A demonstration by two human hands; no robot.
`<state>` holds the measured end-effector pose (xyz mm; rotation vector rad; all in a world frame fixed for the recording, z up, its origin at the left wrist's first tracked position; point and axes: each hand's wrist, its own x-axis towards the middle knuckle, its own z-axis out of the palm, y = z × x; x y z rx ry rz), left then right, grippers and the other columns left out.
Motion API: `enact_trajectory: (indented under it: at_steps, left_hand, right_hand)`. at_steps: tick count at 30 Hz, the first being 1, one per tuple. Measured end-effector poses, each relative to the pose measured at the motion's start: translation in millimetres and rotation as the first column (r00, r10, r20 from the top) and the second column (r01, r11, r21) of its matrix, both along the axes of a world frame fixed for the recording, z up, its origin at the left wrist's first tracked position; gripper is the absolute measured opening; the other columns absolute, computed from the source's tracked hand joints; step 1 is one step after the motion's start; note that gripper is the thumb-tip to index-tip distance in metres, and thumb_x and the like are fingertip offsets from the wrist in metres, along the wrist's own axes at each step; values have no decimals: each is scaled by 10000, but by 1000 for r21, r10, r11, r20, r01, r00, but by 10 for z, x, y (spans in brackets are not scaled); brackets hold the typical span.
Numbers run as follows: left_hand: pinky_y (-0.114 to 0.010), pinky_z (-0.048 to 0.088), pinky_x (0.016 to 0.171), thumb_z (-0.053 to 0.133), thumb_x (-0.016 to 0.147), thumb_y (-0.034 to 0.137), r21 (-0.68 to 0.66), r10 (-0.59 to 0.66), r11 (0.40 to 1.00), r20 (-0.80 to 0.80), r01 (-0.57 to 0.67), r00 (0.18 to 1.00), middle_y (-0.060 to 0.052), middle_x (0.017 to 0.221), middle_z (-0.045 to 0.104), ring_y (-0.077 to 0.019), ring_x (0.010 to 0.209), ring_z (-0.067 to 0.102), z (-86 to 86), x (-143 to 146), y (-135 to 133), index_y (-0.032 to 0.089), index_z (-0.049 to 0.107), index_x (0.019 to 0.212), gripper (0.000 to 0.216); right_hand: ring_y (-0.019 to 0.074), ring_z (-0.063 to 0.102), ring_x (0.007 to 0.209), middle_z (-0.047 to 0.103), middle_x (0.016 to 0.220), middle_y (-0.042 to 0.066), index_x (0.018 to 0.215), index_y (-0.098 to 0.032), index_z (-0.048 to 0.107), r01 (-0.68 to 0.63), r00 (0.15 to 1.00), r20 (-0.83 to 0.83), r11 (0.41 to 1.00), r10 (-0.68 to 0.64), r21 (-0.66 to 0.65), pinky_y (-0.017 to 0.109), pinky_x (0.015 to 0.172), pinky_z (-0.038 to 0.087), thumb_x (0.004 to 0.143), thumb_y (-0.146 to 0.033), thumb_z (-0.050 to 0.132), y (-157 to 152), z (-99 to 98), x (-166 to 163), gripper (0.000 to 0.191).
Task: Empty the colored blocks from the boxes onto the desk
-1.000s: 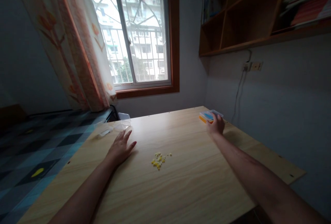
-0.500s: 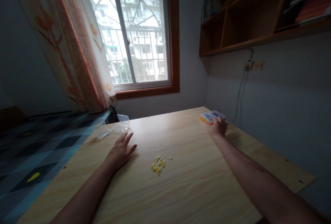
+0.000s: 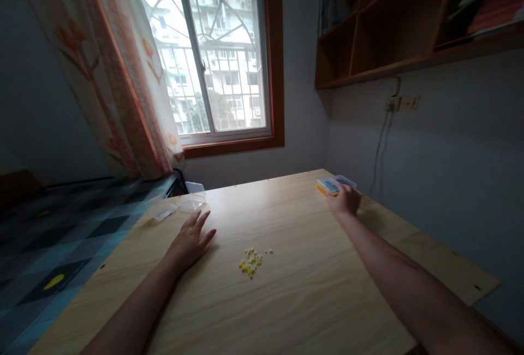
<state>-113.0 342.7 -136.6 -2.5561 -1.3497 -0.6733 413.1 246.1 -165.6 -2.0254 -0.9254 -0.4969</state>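
Head view: the right hand (image 3: 347, 200) has drawn back slightly over the box (image 3: 327, 185) at far right, fingers touching it, grip unclear. The left hand (image 3: 190, 239) stays with fingers spread; yellow pieces (image 3: 252, 260) on the worktop (image 3: 295, 295) lie unmoved, so handling seems confined to the box.

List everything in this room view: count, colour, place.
Small pieces: many, yellow shades, mid-table
Box: apparently one, clear, orange and blue, table's far right
Containers: apparently two, clear, table's far left
Table: one, pale wood, centre
Checked cover: one, black, grey and blue, left
Curtain: one, white and orange, upper left
Window: one, grey-framed, beyond table
Shelf unit: one, brown, upper right
Books or papers: several, red and pale, shelved
Sockets: two, cream, right side
Cable: one, grey, below sockets
Left hand: one, bare, table's left
Right hand: one, bare, at box
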Motion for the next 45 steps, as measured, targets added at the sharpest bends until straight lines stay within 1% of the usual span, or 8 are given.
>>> enact_trajectory:
  at_steps: [11,17,27,34,37,40,42,45]
  left_hand:
    - [-513,364,1149,484,931,521,17,-16,1000,29,16,999,-183,1513,465,-366,1410,410,-42,-3,21,136,501,1420,623]
    - [-500,354,1160,484,935,521,4,-15,1000,29,15,999,-194,1512,461,-360,1420,399,-42,10,5,122,520,1414,624]
    - [-517,346,1163,483,938,525,-11,-10,1000,35,11,999,-196,1514,459,-364,1429,383,-25,25,-14,126,541,1404,616]
    - [-538,360,1152,504,922,508,-17,-23,1000,58,24,998,-224,1488,480,-395,1409,407,-5,29,-35,99,570,1374,613]
    - [-551,362,1152,536,908,489,-5,-47,999,82,48,996,-206,1480,495,-395,1407,410,20,42,-54,119,593,1343,574]
    - [-563,365,1150,549,911,449,20,-97,995,113,95,989,-190,1480,499,-391,1409,404,78,121,-127,139,599,1324,519]
    - [-566,372,1146,530,938,430,38,-145,989,132,141,981,-179,1485,495,-376,1411,404,129,230,-221,157,587,1334,485]
    - [-548,390,1142,529,964,394,57,-230,973,151,224,961,-159,1495,487,-342,1405,420,195,444,-412,190,541,1389,472]
  right_hand:
    - [278,494,1030,656,1137,120,1089,-201,721,10,996,87,995,-1,-98,416,969,243,801,-384,649,30,81,-62,348]
    - [297,490,1041,669,1097,116,1034,-199,683,32,995,99,991,-19,-132,474,998,203,799,-400,668,47,111,-95,310]
    - [290,543,998,639,1067,137,980,-180,632,-3,1000,-8,994,3,-108,403,876,331,784,-367,669,38,130,-127,273]
    - [281,554,971,597,1070,142,968,-179,577,-204,966,-153,978,206,32,355,807,419,684,-354,701,16,186,-218,356]
    - [278,545,999,584,1065,123,927,-191,559,-344,909,-210,932,361,114,366,850,445,628,-349,716,5,223,-350,373]
    - [242,566,937,578,1091,100,983,-194,561,-507,792,-283,841,541,190,369,833,478,615,-370,728,-5,235,-594,441]
    - [211,585,898,578,1134,93,1044,-198,559,-625,662,-342,743,666,237,354,800,501,630,-393,745,-12,232,-825,494]
    - [193,609,928,579,1177,85,1078,-208,550,-768,410,-426,557,806,315,335,799,523,624,-385,792,-22,230,-1242,544]
